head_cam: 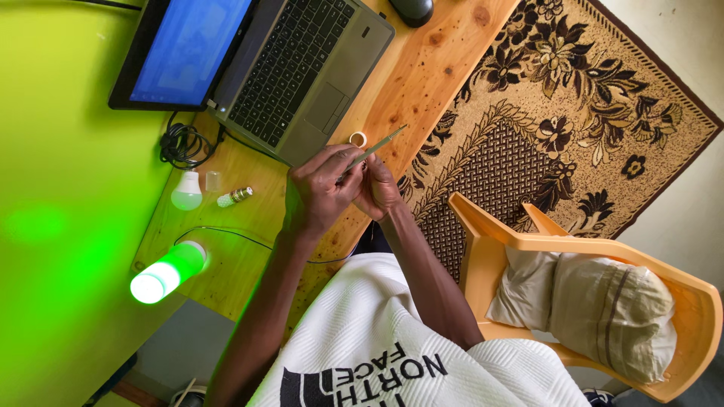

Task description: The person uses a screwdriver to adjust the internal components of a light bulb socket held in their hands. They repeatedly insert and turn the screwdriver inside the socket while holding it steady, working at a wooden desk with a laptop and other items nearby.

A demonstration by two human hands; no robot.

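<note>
White textured cloth of the person's shirt fills the near edge, with a dark printed emblem and lettering across it. Both forearms reach out over a knotty wooden desk [411, 83]. The left hand [320, 188] is closed around a thin, pale screwdriver-like tool [375, 149], whose shaft slants up and away past the fingers. The right hand [379, 188] is curled against the left, pinching something small that the fingers hide; what it is cannot be told.

Judging by what lies about, a bulb seems to be in pieces and the work only partway: a white bulb dome [187, 191] lies beside a small clear cap [213, 180] and a metal screw base [235, 197], all apart from one another. A small white ring [357, 139] sits just beyond the hands. Nearer the desk's left edge a lamp [167, 272] glows green, throwing colour on the wall.

Farther off stand an open laptop [294, 68] with a blue screen, a coiled black cable [182, 144] and a dark mouse [411, 9]. To the right, an orange plastic chair [483, 237] holds a beige cushion [603, 309] above a brown floral rug [558, 98].
</note>
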